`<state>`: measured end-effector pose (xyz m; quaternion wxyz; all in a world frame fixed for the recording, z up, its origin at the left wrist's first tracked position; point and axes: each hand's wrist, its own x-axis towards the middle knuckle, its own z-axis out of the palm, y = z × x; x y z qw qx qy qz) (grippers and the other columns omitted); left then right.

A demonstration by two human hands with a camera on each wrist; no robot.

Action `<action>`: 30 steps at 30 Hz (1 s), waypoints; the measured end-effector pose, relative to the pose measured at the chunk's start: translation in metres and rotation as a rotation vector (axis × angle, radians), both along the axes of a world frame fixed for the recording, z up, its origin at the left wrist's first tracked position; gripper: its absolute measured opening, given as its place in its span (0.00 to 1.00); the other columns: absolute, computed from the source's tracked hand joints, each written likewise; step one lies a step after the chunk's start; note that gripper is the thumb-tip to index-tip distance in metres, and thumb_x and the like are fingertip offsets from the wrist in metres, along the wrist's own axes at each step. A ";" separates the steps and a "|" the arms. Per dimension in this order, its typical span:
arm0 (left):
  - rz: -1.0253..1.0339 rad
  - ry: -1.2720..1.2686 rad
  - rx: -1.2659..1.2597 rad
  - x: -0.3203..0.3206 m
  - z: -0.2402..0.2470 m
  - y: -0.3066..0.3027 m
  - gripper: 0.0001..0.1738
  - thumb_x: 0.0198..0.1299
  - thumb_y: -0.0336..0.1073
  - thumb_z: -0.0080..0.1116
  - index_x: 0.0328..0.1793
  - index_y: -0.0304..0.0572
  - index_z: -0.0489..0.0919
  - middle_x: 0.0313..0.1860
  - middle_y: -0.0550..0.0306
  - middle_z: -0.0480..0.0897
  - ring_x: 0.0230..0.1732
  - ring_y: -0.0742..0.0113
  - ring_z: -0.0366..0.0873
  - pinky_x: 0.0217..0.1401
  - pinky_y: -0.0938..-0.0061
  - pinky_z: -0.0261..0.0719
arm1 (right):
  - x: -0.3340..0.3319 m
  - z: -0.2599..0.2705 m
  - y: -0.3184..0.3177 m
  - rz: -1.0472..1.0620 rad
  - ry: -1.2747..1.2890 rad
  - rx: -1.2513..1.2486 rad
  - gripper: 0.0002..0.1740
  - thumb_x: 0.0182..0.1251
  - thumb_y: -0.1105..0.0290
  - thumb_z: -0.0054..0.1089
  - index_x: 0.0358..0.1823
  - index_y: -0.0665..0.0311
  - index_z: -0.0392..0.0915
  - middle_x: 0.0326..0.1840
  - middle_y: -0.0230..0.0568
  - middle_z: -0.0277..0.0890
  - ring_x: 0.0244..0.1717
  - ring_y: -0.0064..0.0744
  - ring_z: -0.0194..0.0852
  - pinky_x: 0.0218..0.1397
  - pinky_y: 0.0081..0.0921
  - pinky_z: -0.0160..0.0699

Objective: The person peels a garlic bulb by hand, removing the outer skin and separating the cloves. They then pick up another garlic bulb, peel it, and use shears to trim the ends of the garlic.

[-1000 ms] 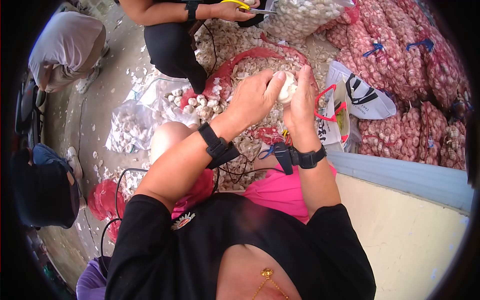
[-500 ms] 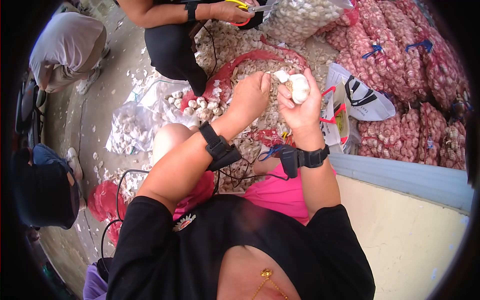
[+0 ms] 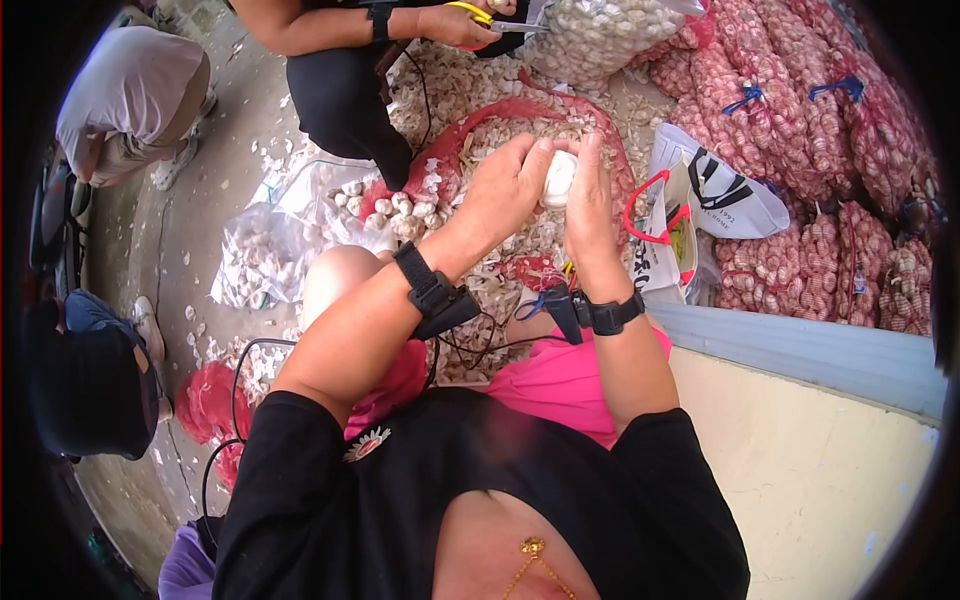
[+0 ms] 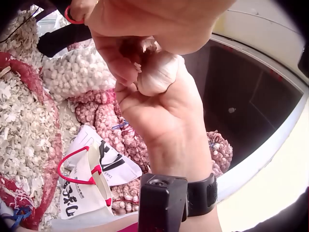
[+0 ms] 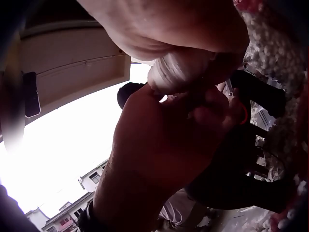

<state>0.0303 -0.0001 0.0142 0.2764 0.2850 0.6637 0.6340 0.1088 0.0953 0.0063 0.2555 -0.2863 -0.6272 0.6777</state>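
Note:
A white garlic bulb (image 3: 560, 180) is held up between both hands, above the peel-strewn ground. My left hand (image 3: 505, 190) comes in from the left, its thumb and fingers gripping the bulb's near left side. From the right, my right hand (image 3: 592, 205) cups it with the fingers raised alongside. In the left wrist view the smooth rounded side of the garlic bulb (image 4: 159, 75) rests against the right palm, its rough end partly covered by fingers. The right wrist view has the bulb (image 5: 174, 70) squeezed between the two hands, with the fingers in dark shadow.
Garlic skins (image 3: 490, 320) cover the ground, with loose bulbs (image 3: 405, 210) at left by a clear plastic bag (image 3: 262, 255). Red net sacks of garlic (image 3: 790, 250) and a white tote bag (image 3: 735, 195) stand right. Opposite, another person's hand (image 3: 455, 25) holds yellow-handled scissors (image 3: 515, 26).
Half a second ago my left hand was apart from the bulb, pulling at a piece of white skin. It is back against the bulb now, and my right hand has turned and moved slightly left.

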 end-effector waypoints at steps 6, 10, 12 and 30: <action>0.101 0.294 -0.035 -0.005 -0.014 0.004 0.18 0.72 0.41 0.46 0.33 0.33 0.71 0.23 0.41 0.78 0.23 0.49 0.81 0.27 0.58 0.75 | 0.002 -0.008 0.010 0.110 0.058 -0.471 0.33 0.76 0.39 0.36 0.42 0.63 0.76 0.31 0.35 0.76 0.25 0.22 0.71 0.16 0.17 0.62; 0.032 0.034 -0.185 -0.007 -0.003 -0.005 0.18 0.72 0.41 0.46 0.35 0.33 0.73 0.21 0.42 0.78 0.26 0.46 0.81 0.30 0.57 0.76 | 0.001 -0.018 0.027 0.393 0.521 -1.012 0.30 0.75 0.40 0.40 0.46 0.63 0.73 0.35 0.42 0.75 0.25 0.30 0.71 0.15 0.18 0.61; -0.121 0.015 -0.213 -0.007 -0.003 -0.008 0.18 0.73 0.42 0.47 0.35 0.34 0.71 0.18 0.54 0.75 0.22 0.62 0.78 0.22 0.67 0.74 | 0.004 -0.012 0.037 0.446 0.591 -1.007 0.28 0.75 0.42 0.40 0.49 0.63 0.72 0.39 0.46 0.74 0.27 0.34 0.72 0.15 0.18 0.63; 0.113 0.741 0.261 -0.008 0.005 -0.008 0.12 0.51 0.24 0.68 0.42 0.43 0.83 0.40 0.56 0.79 0.41 0.65 0.80 0.38 0.74 0.81 | 0.006 0.003 0.021 0.232 0.227 -0.915 0.28 0.75 0.42 0.41 0.41 0.60 0.77 0.27 0.36 0.78 0.18 0.30 0.74 0.10 0.17 0.65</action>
